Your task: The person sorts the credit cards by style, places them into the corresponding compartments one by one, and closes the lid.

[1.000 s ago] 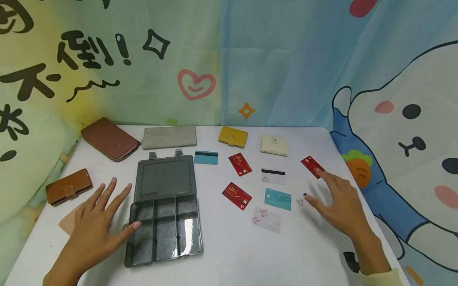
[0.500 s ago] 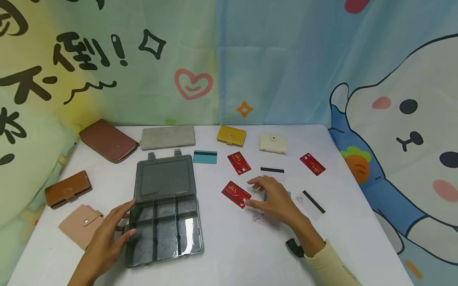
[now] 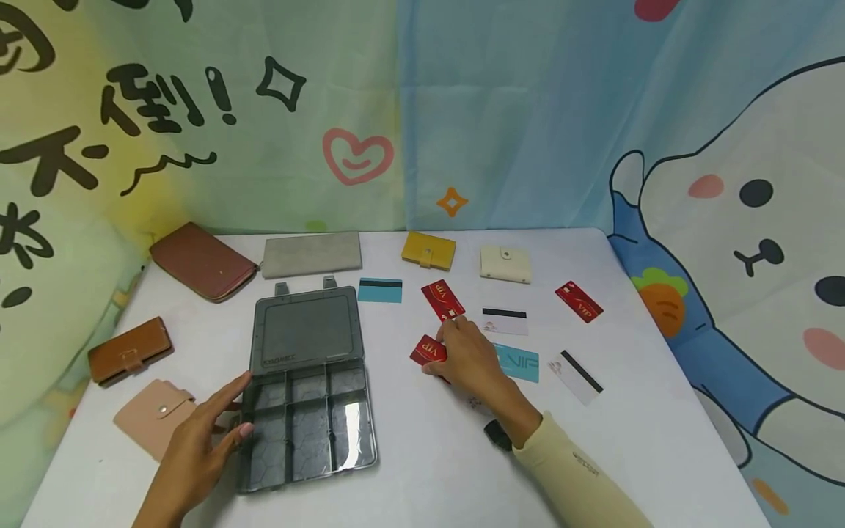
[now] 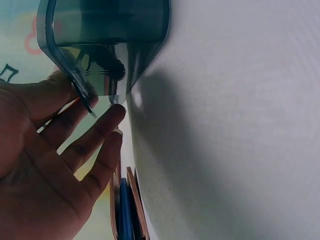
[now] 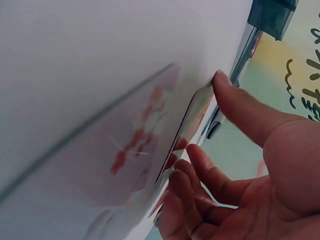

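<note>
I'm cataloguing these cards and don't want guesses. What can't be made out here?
Head view: right side of the nearer red card, hidden by the right grip.
Left wrist view: rest of the box, cut off by the top edge.
Right wrist view: print on the floral card, blurred.

Pale yellow sleeve point(image 3: 587, 488) worn on right, small dark print point(image 3: 584, 463) marked along it; black wrist piece point(image 3: 498, 435) worn; left hand point(image 3: 196, 449), right hand point(image 3: 474, 359) seen bare.
</note>
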